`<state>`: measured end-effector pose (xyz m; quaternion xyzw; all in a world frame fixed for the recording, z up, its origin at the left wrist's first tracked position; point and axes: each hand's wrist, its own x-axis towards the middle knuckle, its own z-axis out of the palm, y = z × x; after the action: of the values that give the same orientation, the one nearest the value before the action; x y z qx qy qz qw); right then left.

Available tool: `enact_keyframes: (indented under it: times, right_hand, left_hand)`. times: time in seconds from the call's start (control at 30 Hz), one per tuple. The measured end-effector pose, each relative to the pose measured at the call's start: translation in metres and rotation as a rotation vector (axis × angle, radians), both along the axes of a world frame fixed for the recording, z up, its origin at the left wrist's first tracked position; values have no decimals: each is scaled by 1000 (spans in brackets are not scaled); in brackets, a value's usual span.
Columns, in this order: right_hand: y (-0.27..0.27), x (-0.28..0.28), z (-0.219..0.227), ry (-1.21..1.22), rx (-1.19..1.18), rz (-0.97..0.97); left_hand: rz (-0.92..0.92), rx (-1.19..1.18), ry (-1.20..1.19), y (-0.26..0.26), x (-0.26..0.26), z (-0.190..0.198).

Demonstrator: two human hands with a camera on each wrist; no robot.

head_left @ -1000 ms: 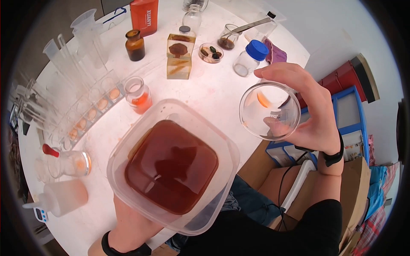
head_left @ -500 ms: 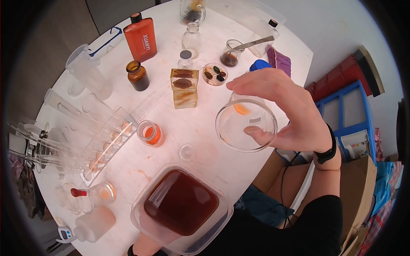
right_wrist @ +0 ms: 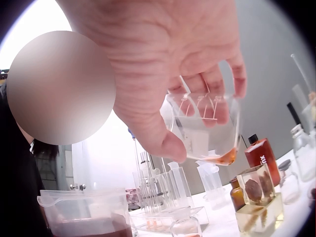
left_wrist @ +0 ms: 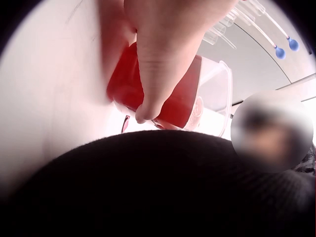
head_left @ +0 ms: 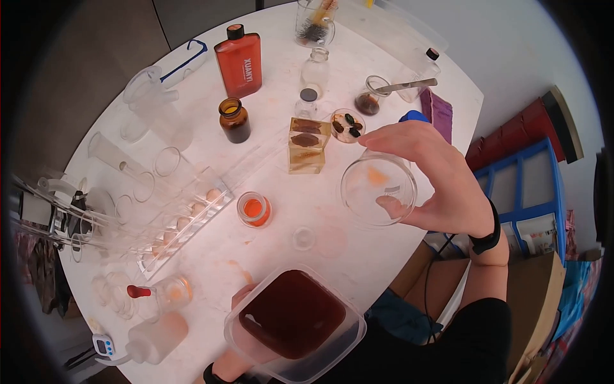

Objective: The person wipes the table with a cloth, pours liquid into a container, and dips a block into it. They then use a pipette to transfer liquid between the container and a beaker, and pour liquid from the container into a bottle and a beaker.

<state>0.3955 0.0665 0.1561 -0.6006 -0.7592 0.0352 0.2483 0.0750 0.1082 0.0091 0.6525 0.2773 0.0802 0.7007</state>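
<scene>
A glass beaker (head_left: 377,192) is gripped between the thumb and fingers of my right hand (head_left: 441,179), above the table. In the right wrist view the beaker (right_wrist: 202,131) holds a little orange residue at its bottom. My left hand (head_left: 252,339) grips a clear square plastic tub (head_left: 352,345) of dark red-brown liquid from its left side and below. The left wrist view shows the thumb of my left hand (left_wrist: 163,59) against the tub's side. A small open jar of orange liquid (head_left: 256,210) stands behind the tub, beside a small clear round piece (head_left: 304,239).
A rack of tubes (head_left: 185,237), a flask (head_left: 174,293) and a squeeze bottle (head_left: 157,336) stand at the left. Farther back are a brown bottle (head_left: 235,121), a red bottle (head_left: 240,64), resin blocks (head_left: 307,160), a dish (head_left: 347,126) and a spatula on a jar (head_left: 374,96).
The tub has moved down, away from the head camera, toward the table's near edge. The beaker has lowered slightly, still in my right hand. The head view has shifted, showing more of the table's far side.
</scene>
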Motion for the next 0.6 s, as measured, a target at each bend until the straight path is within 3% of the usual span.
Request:
enact_keyframes:
  times: [0.07,0.13,0.17,0.23,0.3,0.37,0.47,0.6]
  right_hand:
    - [-1,-1,0,16,-12,-29]
    - [-3,-3,0,-52,-31,-92]
    - [-3,-3,-1,-52,-29,-82]
    - [-6,-3,-4,10,-11,-239]
    - [-11,-1,-8,-24,-29,-249]
    - [-20,3,-21,97,-13,-359]
    - [-37,0,-34,142,-2,-498]
    - [-53,-26,-40,191,-15,-510]
  left_hand:
    - [10,67,10,-1,-5,-4]
    - [-32,319,-52,3,2,2]
    - [-22,321,-51,2,0,-4]
    - [-93,228,-79,1,-4,-20]
    - [-66,223,-24,0,-9,-27]
    - [-17,118,-133,-4,-9,-45]
    - [-21,184,-133,2,-1,-23]
    - [88,209,-288,3,10,2]
